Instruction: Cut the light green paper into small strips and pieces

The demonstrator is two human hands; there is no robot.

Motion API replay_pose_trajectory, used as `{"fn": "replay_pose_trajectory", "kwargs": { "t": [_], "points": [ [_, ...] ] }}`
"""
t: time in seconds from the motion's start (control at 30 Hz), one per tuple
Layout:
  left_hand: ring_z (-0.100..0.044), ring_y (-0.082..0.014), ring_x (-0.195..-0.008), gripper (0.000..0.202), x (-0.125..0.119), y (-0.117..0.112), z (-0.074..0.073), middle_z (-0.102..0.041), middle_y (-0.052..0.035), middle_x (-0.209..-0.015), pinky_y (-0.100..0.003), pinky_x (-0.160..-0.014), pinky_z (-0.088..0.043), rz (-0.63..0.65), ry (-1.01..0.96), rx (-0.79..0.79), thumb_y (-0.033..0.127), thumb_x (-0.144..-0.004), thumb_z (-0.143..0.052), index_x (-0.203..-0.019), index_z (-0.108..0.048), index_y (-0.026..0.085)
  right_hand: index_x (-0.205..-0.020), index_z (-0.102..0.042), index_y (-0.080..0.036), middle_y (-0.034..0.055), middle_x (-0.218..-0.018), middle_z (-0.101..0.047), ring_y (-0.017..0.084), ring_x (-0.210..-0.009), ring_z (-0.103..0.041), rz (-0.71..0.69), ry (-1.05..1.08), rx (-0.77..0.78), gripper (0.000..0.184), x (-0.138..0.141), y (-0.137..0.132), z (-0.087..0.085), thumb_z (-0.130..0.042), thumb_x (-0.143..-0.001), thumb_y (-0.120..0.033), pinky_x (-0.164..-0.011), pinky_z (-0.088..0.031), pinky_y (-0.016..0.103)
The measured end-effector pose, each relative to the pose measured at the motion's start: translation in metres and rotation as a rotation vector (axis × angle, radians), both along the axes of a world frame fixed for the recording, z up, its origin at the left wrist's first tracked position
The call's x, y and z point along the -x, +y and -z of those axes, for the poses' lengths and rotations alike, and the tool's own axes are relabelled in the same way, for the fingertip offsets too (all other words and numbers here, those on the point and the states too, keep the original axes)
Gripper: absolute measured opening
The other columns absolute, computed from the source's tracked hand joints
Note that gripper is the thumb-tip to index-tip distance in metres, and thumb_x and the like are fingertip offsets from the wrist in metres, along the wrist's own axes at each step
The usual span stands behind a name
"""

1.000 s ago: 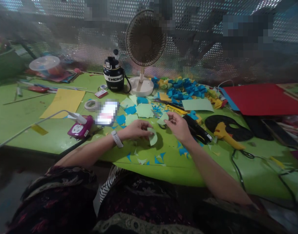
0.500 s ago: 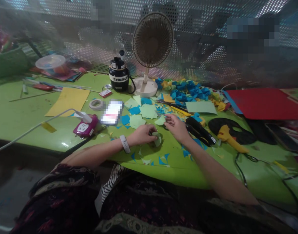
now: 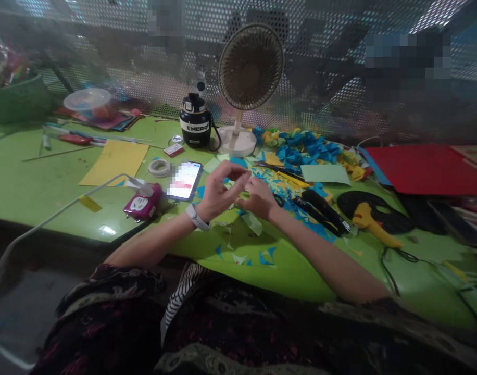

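Observation:
My left hand (image 3: 220, 191), with a pale watch band at the wrist, is arched with thumb and fingertips brought together. Its tips meet the fingers of my right hand (image 3: 261, 198), which are closed from the other side. Whatever lies between the fingertips is too small and covered to make out. Just below my right hand a pale green paper piece (image 3: 253, 224) lies on the green table (image 3: 223, 271). Blue, yellow and green paper scraps (image 3: 264, 179) are scattered behind and beside the hands. A black stapler (image 3: 324, 211) rests right of my right hand.
Left of my hands are a lit phone (image 3: 185, 181), a tape roll (image 3: 159, 167) and a purple power adapter (image 3: 143, 202). A fan (image 3: 251, 67) and a black bottle (image 3: 195, 122) stand behind. A yellow glue gun (image 3: 375, 226) lies right, near red sheets (image 3: 426, 169).
My hands were apart, each at a pale green paper piece. Now they have come together, the left raised and turned. A green piece lies below them on the table.

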State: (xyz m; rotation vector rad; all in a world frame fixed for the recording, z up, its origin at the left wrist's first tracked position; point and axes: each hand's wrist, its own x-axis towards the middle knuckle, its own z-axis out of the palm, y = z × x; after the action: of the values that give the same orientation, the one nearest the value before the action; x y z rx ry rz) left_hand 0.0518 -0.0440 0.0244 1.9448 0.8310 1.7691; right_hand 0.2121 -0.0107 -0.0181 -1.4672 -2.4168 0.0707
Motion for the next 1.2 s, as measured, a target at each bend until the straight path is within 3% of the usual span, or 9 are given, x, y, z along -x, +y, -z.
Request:
{"fn": "replay_pose_trajectory", "kwargs": {
  "t": [0.13, 0.3, 0.5, 0.67, 0.77, 0.83, 0.93, 1.03, 1.2],
  "points": [
    [-0.062, -0.0115, -0.075, 0.008, 0.005, 0.020, 0.007, -0.067, -0.0033, -0.082, -0.024, -0.067, -0.050, 0.030, -0.162, 0.212, 0.026, -0.089, -0.064, -0.089, -0.063, 0.018, -0.094, -0.069, -0.018, 0.0143, -0.112, -0.063, 0.032, -0.107, -0.053, 0.094, -0.071, 0.065, 0.038, 0.018, -0.005, 0.000, -0.074, -0.078, -0.052, -0.090, -0.041, 0.042],
    [-0.062, -0.0111, -0.074, 0.007, 0.006, 0.029, 0.014, -0.067, -0.0028, -0.082, -0.022, -0.065, -0.048, 0.073, -0.222, 0.277, 0.025, -0.087, -0.067, -0.087, -0.064, 0.018, -0.095, -0.068, -0.018, 0.0129, -0.110, -0.066, 0.029, -0.106, -0.055, 0.080, 0.014, 0.057, 0.018, 0.021, -0.009, -0.005, -0.064, -0.089, -0.034, -0.089, -0.040, 0.039],
    [-0.062, -0.0114, -0.080, 0.015, 0.008, 0.031, 0.016, -0.068, -0.0049, -0.089, -0.022, -0.069, -0.048, 0.068, -0.156, 0.397, 0.031, -0.087, -0.066, -0.090, -0.066, 0.016, -0.081, -0.068, -0.018, 0.0068, -0.083, -0.069, 0.021, -0.077, -0.062, 0.017, 0.143, 0.163, 0.018, 0.002, -0.006, -0.013, -0.059, -0.091, -0.030, -0.070, -0.044, 0.031],
    [-0.065, -0.0152, -0.088, 0.034, 0.003, 0.025, 0.023, -0.072, -0.0087, -0.097, -0.028, -0.078, -0.052, 0.425, 0.009, 0.625, 0.040, -0.079, -0.073, -0.101, -0.069, 0.014, -0.072, -0.066, -0.018, 0.0014, -0.068, -0.067, 0.016, -0.062, -0.059, -0.094, 0.542, 0.495, 0.025, -0.030, -0.014, -0.024, -0.063, -0.082, -0.040, -0.060, -0.044, 0.029],
    [-0.065, -0.0133, -0.078, 0.029, -0.003, 0.017, 0.029, -0.072, -0.0063, -0.085, -0.029, -0.076, -0.053, 0.539, 0.055, 0.772, 0.038, -0.076, -0.076, -0.089, -0.072, 0.012, -0.069, -0.066, -0.018, 0.0020, -0.064, -0.066, 0.016, -0.058, -0.058, -0.106, 0.618, 0.616, 0.032, -0.043, -0.026, -0.029, -0.069, -0.075, -0.049, -0.056, -0.044, 0.030],
    [-0.063, -0.0106, -0.072, 0.026, -0.008, 0.012, 0.033, -0.069, -0.0036, -0.080, -0.028, -0.075, -0.054, 0.521, -0.057, 0.894, 0.038, -0.077, -0.076, -0.083, -0.071, 0.013, -0.071, -0.067, -0.017, 0.0032, -0.066, -0.066, 0.018, -0.060, -0.059, -0.055, 0.619, 0.546, 0.035, -0.050, -0.035, -0.032, -0.068, -0.076, -0.051, -0.056, -0.045, 0.031],
    [-0.061, -0.0081, -0.070, 0.025, -0.014, 0.006, 0.034, -0.064, 0.0000, -0.076, -0.029, -0.077, -0.057, 0.496, -0.284, 1.062, 0.033, -0.076, -0.079, -0.075, -0.065, 0.013, -0.099, -0.070, -0.019, 0.0081, -0.093, -0.071, 0.023, -0.081, -0.065, 0.007, 0.605, 0.154, 0.028, -0.059, -0.049, -0.035, -0.066, -0.080, -0.040, -0.070, -0.052, 0.037],
    [-0.062, -0.0081, -0.070, 0.026, -0.019, 0.000, 0.032, -0.062, 0.0010, -0.076, -0.029, -0.078, -0.059, 0.515, -0.416, 1.142, 0.030, -0.074, -0.082, -0.076, -0.062, 0.013, -0.120, -0.065, -0.025, 0.0113, -0.128, -0.062, 0.030, -0.118, -0.058, -0.139, 0.490, -0.109, 0.039, -0.065, -0.058, -0.032, -0.066, -0.081, -0.029, -0.098, -0.048, 0.049],
    [-0.062, -0.0078, -0.066, 0.022, -0.023, -0.010, 0.029, -0.064, 0.0005, -0.075, -0.029, -0.080, -0.060, 0.579, -0.498, 1.229, 0.025, -0.075, -0.082, -0.078, -0.062, 0.014, -0.098, -0.073, -0.030, 0.0074, -0.132, -0.061, 0.028, -0.123, -0.056, -0.241, 0.475, -0.155, 0.013, -0.063, -0.061, -0.016, -0.064, -0.090, -0.032, -0.106, -0.045, 0.051]
  ]
}}
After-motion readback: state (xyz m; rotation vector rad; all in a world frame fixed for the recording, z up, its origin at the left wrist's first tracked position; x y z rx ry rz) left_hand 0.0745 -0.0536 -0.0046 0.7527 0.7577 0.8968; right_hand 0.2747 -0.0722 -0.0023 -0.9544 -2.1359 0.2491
